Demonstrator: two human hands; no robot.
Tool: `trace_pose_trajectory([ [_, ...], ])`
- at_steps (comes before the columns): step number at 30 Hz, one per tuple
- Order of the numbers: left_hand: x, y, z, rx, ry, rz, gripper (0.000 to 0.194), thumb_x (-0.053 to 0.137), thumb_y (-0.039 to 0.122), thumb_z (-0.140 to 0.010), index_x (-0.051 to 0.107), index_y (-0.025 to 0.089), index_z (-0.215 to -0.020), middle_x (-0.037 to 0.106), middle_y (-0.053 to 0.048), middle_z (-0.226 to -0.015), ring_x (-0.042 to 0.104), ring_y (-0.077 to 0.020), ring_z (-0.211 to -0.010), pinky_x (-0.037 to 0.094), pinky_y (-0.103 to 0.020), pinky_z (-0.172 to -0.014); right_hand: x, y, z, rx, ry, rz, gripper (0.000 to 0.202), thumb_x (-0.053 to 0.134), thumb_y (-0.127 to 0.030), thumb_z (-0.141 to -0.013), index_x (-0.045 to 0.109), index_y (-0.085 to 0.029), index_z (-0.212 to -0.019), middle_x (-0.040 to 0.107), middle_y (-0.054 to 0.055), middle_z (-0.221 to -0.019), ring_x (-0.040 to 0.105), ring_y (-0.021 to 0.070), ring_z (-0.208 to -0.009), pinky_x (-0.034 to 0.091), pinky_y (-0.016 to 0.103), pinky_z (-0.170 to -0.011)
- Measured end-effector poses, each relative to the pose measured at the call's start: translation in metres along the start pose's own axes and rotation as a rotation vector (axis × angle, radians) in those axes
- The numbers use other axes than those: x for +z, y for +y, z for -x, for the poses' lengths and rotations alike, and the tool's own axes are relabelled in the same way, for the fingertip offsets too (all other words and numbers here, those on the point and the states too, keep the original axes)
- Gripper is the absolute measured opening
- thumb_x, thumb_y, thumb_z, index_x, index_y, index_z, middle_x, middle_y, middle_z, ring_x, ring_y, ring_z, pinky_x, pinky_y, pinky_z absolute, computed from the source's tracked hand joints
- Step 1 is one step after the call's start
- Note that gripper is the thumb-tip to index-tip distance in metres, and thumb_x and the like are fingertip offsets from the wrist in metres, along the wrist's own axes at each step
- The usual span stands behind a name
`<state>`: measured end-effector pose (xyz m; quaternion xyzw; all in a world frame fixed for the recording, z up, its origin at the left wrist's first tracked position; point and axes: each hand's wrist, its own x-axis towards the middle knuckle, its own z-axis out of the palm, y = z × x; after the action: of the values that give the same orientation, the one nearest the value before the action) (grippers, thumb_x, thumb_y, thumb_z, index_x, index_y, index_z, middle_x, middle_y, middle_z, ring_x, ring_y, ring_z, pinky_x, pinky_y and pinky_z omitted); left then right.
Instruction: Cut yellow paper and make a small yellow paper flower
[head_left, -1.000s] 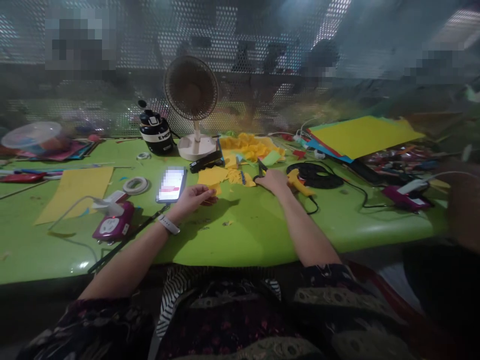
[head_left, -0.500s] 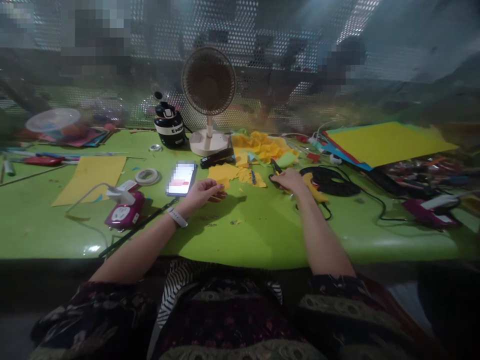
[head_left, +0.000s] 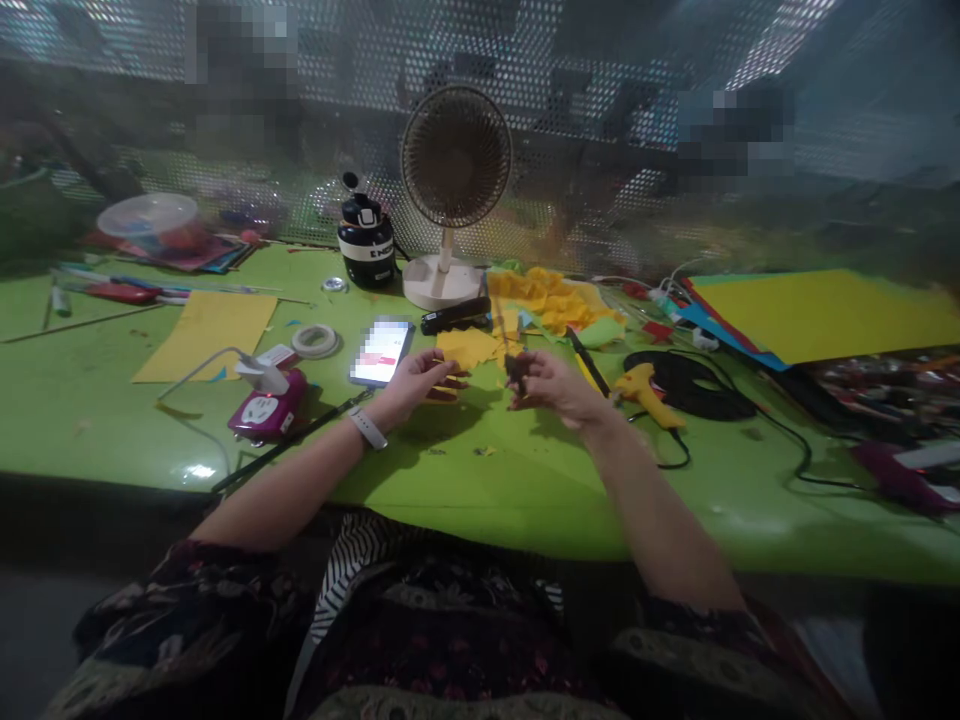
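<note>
My left hand [head_left: 421, 385] hovers at the front of the yellow paper pieces [head_left: 466, 347], thumb and fingers closed on a small piece of yellow paper [head_left: 442, 398] that is mostly hidden. Facing it, my right hand [head_left: 551, 385] grips a small dark tool [head_left: 514, 372]. A thin, blurred shaft points up from that tool; its exact kind is not clear. Just beyond my right hand lies a yellow-and-black cutter knife [head_left: 589, 360]. A yellow glue gun [head_left: 646, 395] rests to the right of my wrist.
A phone [head_left: 381, 352], a tape roll [head_left: 315, 341] and a purple power socket [head_left: 264, 408] are on the left. Behind stand a fan [head_left: 456, 160] and a black bottle [head_left: 366, 245]. Crumpled yellow paper [head_left: 551, 300] lies at the back, coloured sheets [head_left: 840, 310] at the right.
My right hand has come away from beside the cutter knife and moved left toward my left hand, now with the dark tool upright in it. The camera view has shifted slightly.
</note>
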<state>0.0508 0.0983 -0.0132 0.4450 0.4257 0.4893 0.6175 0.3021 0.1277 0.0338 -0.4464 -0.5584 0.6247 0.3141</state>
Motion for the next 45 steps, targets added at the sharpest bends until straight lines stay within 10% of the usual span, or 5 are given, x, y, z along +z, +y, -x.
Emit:
trace_pose_trajectory([
  [5, 0.001, -0.001, -0.001, 0.031, -0.002, 0.019, 0.027, 0.078, 0.033, -0.086, 0.06, 0.016, -0.096, 0.077, -0.01, -0.104, 0.077, -0.0229, -0.094, 0.063, -0.033, -0.073, 0.035, 0.007, 0.011, 0.047, -0.065, 0.103, 0.028, 0.073, -0.005, -0.073, 0.062, -0.016, -0.096, 0.068, 0.005, -0.097, 0.069, 0.0123, -0.069, 0.067, 0.03, -0.065],
  [18, 0.003, 0.002, 0.003, 0.152, -0.027, -0.037, 0.033, 0.079, 0.041, -0.084, 0.062, 0.017, -0.097, 0.076, -0.007, -0.102, 0.077, -0.0224, -0.093, 0.062, -0.029, -0.069, 0.041, 0.016, 0.007, 0.071, -0.044, 0.262, 0.024, 0.075, 0.0, -0.073, 0.062, -0.015, -0.086, 0.07, 0.004, -0.082, 0.065, 0.0101, -0.054, 0.06, 0.024, -0.05],
  [29, 0.002, 0.005, 0.0, 0.17, 0.074, 0.075, 0.045, 0.089, 0.046, -0.073, 0.063, 0.015, -0.092, 0.077, -0.006, -0.091, 0.077, -0.0193, -0.082, 0.06, -0.027, -0.069, 0.038, 0.017, 0.006, -0.013, 0.036, 0.311, 0.054, 0.088, -0.062, -0.064, 0.06, -0.019, -0.08, 0.064, -0.001, -0.068, 0.054, 0.0095, -0.055, 0.045, 0.021, -0.046],
  [45, 0.004, 0.005, -0.001, 0.181, 0.093, 0.104, 0.042, 0.089, 0.044, -0.073, 0.062, 0.016, -0.09, 0.076, -0.004, -0.087, 0.077, -0.0197, -0.08, 0.059, -0.03, -0.07, 0.045, 0.016, 0.009, 0.014, -0.083, 0.318, 0.042, 0.079, -0.055, -0.081, 0.06, -0.017, -0.087, 0.065, 0.002, -0.074, 0.055, 0.009, -0.057, 0.046, 0.022, -0.05],
])
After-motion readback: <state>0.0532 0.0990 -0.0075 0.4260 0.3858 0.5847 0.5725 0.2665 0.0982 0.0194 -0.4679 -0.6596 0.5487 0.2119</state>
